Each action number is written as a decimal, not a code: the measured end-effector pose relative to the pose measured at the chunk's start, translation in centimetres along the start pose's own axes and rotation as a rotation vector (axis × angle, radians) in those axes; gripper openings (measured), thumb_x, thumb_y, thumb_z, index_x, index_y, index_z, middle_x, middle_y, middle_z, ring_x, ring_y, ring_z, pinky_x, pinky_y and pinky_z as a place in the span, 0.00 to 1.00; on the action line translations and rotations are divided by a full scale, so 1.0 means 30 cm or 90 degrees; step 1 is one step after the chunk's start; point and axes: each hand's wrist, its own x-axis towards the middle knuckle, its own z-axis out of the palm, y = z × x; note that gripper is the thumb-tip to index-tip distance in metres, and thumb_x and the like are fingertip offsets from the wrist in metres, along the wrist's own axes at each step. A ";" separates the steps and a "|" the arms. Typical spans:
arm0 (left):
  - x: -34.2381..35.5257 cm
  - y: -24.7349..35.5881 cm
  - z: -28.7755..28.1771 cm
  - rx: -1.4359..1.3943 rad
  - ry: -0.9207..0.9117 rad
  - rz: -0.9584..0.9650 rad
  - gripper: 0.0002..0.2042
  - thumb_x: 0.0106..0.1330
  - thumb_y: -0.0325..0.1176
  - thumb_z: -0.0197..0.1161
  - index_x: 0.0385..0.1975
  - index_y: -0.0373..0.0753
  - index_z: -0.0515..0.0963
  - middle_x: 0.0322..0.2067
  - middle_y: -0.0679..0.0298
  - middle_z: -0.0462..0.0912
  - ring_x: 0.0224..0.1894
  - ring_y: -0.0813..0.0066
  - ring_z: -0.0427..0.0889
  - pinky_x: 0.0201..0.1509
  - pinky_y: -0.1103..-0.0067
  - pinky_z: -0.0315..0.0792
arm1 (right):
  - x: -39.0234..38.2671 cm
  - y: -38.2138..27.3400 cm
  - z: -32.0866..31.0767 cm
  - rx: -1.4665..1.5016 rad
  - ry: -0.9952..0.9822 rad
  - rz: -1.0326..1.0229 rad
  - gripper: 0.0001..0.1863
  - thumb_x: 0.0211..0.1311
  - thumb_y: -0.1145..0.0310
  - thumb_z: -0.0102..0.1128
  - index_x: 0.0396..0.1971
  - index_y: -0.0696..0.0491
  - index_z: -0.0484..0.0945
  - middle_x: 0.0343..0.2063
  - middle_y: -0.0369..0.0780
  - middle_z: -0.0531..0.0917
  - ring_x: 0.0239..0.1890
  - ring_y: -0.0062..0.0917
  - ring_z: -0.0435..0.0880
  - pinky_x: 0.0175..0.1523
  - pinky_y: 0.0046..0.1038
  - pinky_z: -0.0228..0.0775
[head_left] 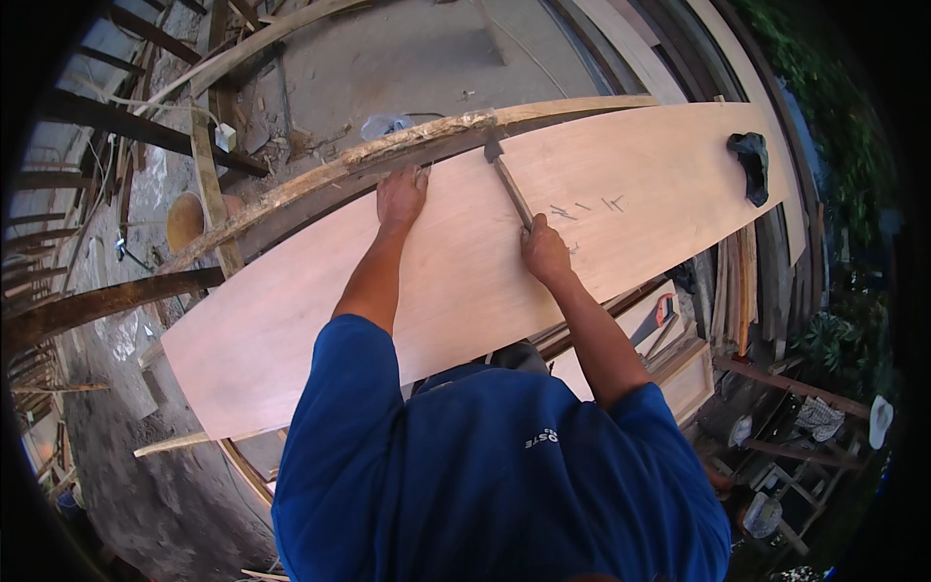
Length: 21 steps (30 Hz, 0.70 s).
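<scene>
Hammer (510, 186), gripped in the right hand (546, 250), points head-first away, its long axis slanting left.

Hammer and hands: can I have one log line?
left hand: on wooden sheet, far edge | right hand: gripping hammer | nails: lying on sheet

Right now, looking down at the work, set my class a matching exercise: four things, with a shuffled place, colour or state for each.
Column one
1 Hammer
2 Nails
3 Left hand
4 Shirt

Column two
A Blue
B Scattered loose
C Near the board's far edge, holding no tool
D Gripped by the right hand

Pairs: 1-D, 2-B, 3-C, 4-A
</scene>
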 end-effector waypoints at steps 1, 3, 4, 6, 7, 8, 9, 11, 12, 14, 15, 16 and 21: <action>0.008 0.005 -0.005 0.021 0.013 -0.006 0.21 0.76 0.51 0.54 0.50 0.41 0.83 0.48 0.54 0.87 0.54 0.53 0.83 0.62 0.56 0.70 | 0.006 -0.003 -0.028 0.004 0.008 0.000 0.18 0.75 0.59 0.54 0.46 0.61 0.69 0.35 0.60 0.85 0.40 0.57 0.87 0.47 0.54 0.80; 0.066 0.025 -0.013 0.013 0.003 -0.001 0.21 0.76 0.51 0.53 0.51 0.41 0.82 0.49 0.54 0.87 0.55 0.53 0.83 0.63 0.55 0.69 | -0.012 0.032 -0.061 -0.005 0.000 -0.009 0.18 0.75 0.58 0.54 0.45 0.60 0.68 0.34 0.61 0.85 0.40 0.58 0.87 0.47 0.55 0.79; 0.073 0.040 -0.011 0.004 -0.011 -0.003 0.21 0.76 0.51 0.52 0.51 0.41 0.82 0.50 0.53 0.86 0.55 0.53 0.82 0.65 0.54 0.68 | -0.057 0.065 -0.052 -0.001 0.001 0.006 0.18 0.75 0.58 0.54 0.45 0.60 0.68 0.34 0.61 0.85 0.40 0.58 0.87 0.47 0.55 0.79; 0.063 0.039 -0.011 0.001 -0.037 -0.004 0.22 0.76 0.51 0.51 0.53 0.41 0.82 0.50 0.53 0.86 0.56 0.52 0.82 0.66 0.54 0.67 | -0.163 0.131 -0.026 0.028 -0.025 0.007 0.19 0.74 0.57 0.54 0.45 0.61 0.68 0.33 0.62 0.85 0.39 0.59 0.86 0.46 0.55 0.78; 0.053 0.028 -0.004 0.001 -0.060 -0.015 0.22 0.76 0.50 0.50 0.54 0.41 0.82 0.50 0.52 0.87 0.56 0.51 0.82 0.67 0.54 0.66 | -0.212 0.165 -0.017 0.033 -0.023 0.018 0.19 0.74 0.57 0.54 0.45 0.61 0.68 0.33 0.62 0.85 0.39 0.59 0.86 0.46 0.55 0.78; 0.047 0.020 0.003 -0.007 -0.039 -0.015 0.22 0.76 0.50 0.49 0.55 0.41 0.82 0.49 0.50 0.87 0.55 0.51 0.83 0.66 0.54 0.66 | -0.258 0.198 -0.010 0.041 -0.042 0.012 0.20 0.74 0.56 0.55 0.45 0.61 0.68 0.33 0.62 0.85 0.38 0.59 0.86 0.45 0.56 0.77; 0.048 0.019 0.002 -0.006 -0.049 -0.006 0.22 0.76 0.50 0.49 0.55 0.41 0.82 0.49 0.50 0.87 0.55 0.51 0.83 0.66 0.54 0.66 | -0.304 0.227 -0.001 0.049 -0.063 0.007 0.20 0.74 0.56 0.55 0.45 0.60 0.68 0.32 0.63 0.84 0.38 0.60 0.86 0.45 0.56 0.77; 0.059 0.038 -0.002 -0.009 -0.086 -0.054 0.23 0.76 0.50 0.49 0.54 0.40 0.82 0.50 0.49 0.86 0.57 0.51 0.82 0.67 0.55 0.66 | -0.406 0.276 -0.014 0.066 -0.074 0.035 0.21 0.73 0.55 0.57 0.43 0.62 0.70 0.32 0.62 0.85 0.38 0.60 0.85 0.44 0.54 0.76; 0.059 0.046 0.002 0.009 -0.069 -0.064 0.22 0.74 0.49 0.53 0.53 0.40 0.83 0.53 0.49 0.84 0.57 0.52 0.80 0.66 0.55 0.67 | -0.453 0.314 -0.021 0.149 -0.096 0.028 0.22 0.73 0.55 0.58 0.43 0.63 0.72 0.32 0.61 0.85 0.38 0.59 0.85 0.43 0.53 0.76; 0.043 0.118 0.027 0.050 0.041 0.064 0.19 0.72 0.47 0.56 0.52 0.40 0.83 0.53 0.50 0.84 0.57 0.53 0.80 0.65 0.55 0.67 | -0.536 0.371 -0.029 0.235 -0.115 0.022 0.23 0.73 0.54 0.59 0.43 0.64 0.74 0.32 0.60 0.85 0.38 0.59 0.85 0.43 0.51 0.75; 0.023 0.164 0.039 0.091 0.150 0.186 0.18 0.71 0.44 0.60 0.51 0.40 0.83 0.53 0.51 0.83 0.56 0.54 0.80 0.64 0.56 0.68 | -0.586 0.384 -0.030 0.279 -0.079 0.053 0.22 0.73 0.55 0.60 0.43 0.64 0.76 0.31 0.59 0.85 0.36 0.55 0.86 0.41 0.49 0.75; 0.001 0.282 0.045 -0.044 0.138 0.250 0.14 0.68 0.37 0.65 0.49 0.38 0.84 0.53 0.51 0.84 0.53 0.48 0.82 0.63 0.56 0.70 | -0.635 0.405 -0.035 0.321 -0.042 0.090 0.22 0.73 0.55 0.61 0.43 0.65 0.77 0.30 0.58 0.85 0.34 0.51 0.87 0.40 0.46 0.75; -0.138 0.683 0.110 -0.078 -0.049 0.474 0.13 0.65 0.38 0.66 0.46 0.39 0.83 0.53 0.60 0.82 0.55 0.60 0.80 0.59 0.63 0.70 | -0.698 0.467 -0.071 0.510 -0.013 0.239 0.17 0.74 0.60 0.61 0.43 0.62 0.78 0.22 0.45 0.81 0.27 0.27 0.82 0.34 0.35 0.73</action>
